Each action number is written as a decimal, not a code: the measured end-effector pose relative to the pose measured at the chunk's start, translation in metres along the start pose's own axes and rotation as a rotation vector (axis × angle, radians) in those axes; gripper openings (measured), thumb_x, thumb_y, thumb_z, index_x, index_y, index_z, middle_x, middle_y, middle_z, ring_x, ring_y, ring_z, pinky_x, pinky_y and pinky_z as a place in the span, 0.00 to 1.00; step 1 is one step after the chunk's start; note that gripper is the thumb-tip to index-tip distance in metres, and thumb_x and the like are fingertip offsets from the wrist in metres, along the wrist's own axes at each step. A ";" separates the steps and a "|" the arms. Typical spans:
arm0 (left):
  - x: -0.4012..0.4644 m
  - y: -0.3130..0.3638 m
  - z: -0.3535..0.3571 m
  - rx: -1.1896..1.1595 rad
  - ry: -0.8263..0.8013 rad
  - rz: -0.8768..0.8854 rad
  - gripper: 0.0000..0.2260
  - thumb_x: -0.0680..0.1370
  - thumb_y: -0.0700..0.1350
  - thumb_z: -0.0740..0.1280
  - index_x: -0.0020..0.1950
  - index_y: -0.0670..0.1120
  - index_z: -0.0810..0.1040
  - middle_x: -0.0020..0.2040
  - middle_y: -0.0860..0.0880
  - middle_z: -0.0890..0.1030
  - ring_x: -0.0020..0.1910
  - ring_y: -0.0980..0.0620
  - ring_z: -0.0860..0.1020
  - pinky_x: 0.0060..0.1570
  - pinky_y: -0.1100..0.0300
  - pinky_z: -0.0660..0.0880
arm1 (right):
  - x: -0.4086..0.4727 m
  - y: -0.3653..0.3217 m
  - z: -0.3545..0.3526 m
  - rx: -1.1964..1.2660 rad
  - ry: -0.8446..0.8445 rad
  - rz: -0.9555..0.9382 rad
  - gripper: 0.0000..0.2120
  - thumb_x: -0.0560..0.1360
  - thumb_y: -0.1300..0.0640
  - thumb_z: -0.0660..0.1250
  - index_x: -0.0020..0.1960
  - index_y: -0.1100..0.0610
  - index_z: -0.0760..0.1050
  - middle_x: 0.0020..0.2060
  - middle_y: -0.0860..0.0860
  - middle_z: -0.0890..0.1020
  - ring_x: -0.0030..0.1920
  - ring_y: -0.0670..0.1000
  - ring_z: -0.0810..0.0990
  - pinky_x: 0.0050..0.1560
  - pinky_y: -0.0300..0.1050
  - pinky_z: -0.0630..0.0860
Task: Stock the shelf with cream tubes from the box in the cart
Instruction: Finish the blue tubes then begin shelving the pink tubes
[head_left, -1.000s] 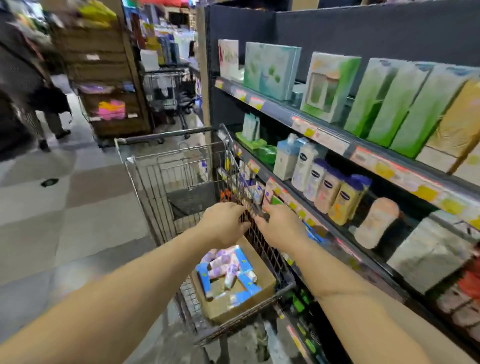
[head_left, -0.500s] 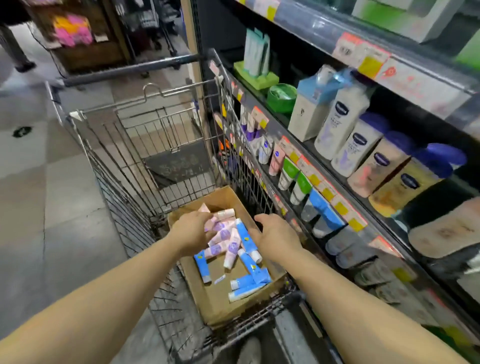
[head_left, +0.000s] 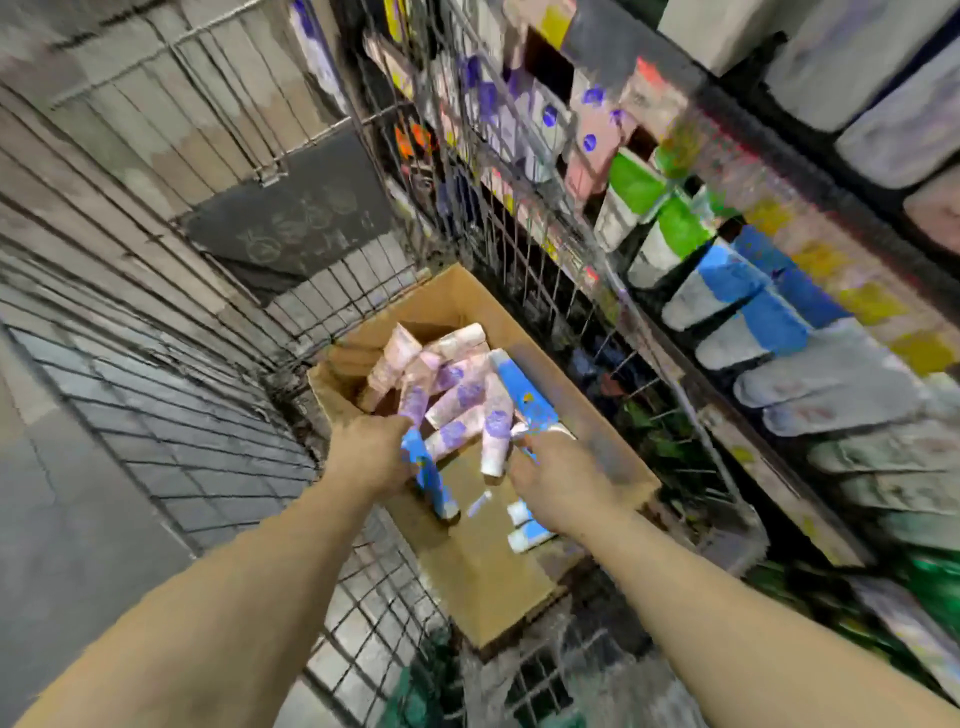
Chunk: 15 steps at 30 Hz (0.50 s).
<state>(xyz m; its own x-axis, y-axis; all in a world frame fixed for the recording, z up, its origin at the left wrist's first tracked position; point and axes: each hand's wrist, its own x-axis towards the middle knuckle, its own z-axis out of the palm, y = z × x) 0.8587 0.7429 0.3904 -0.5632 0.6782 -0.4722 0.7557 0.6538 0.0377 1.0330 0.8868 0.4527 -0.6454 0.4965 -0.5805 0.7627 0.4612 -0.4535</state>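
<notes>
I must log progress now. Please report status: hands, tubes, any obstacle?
Both hands in cardboard box: left hand among purple tubes, right hand at blue tube. Grips unclear, frame blurred. Nothing blocking seen.

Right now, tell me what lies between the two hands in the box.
In the head view, pink-and-purple cream tubes and a bare patch of box floor lie between the left hand and right hand.

Both bare forearms reach forward and down, near together; left hand (head_left: 371, 457) and right hand (head_left: 558, 483) have fingers curled, grip unclear.
</notes>
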 end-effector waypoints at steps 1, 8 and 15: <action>0.004 -0.002 0.006 0.020 0.019 -0.004 0.13 0.70 0.54 0.70 0.50 0.48 0.79 0.43 0.45 0.83 0.47 0.42 0.81 0.48 0.52 0.74 | 0.004 0.001 0.009 0.009 -0.013 0.013 0.13 0.78 0.51 0.60 0.58 0.53 0.77 0.53 0.57 0.81 0.56 0.60 0.77 0.52 0.52 0.75; 0.023 -0.008 0.042 0.052 -0.094 -0.134 0.18 0.70 0.59 0.70 0.54 0.51 0.73 0.51 0.48 0.80 0.57 0.45 0.76 0.64 0.47 0.62 | 0.018 0.003 0.054 0.078 -0.095 0.124 0.18 0.76 0.48 0.60 0.64 0.52 0.74 0.60 0.55 0.77 0.60 0.58 0.76 0.54 0.49 0.73; 0.033 -0.005 0.039 -0.084 -0.130 -0.116 0.11 0.72 0.55 0.70 0.49 0.52 0.76 0.50 0.49 0.80 0.54 0.46 0.77 0.60 0.51 0.67 | 0.018 -0.009 0.073 0.110 -0.143 0.199 0.20 0.78 0.49 0.63 0.69 0.52 0.70 0.64 0.52 0.73 0.63 0.56 0.73 0.59 0.48 0.72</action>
<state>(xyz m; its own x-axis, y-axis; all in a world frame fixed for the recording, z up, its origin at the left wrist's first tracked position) 0.8496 0.7484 0.3402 -0.5929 0.5509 -0.5874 0.6543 0.7547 0.0474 1.0176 0.8380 0.3964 -0.4755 0.4572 -0.7516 0.8791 0.2785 -0.3868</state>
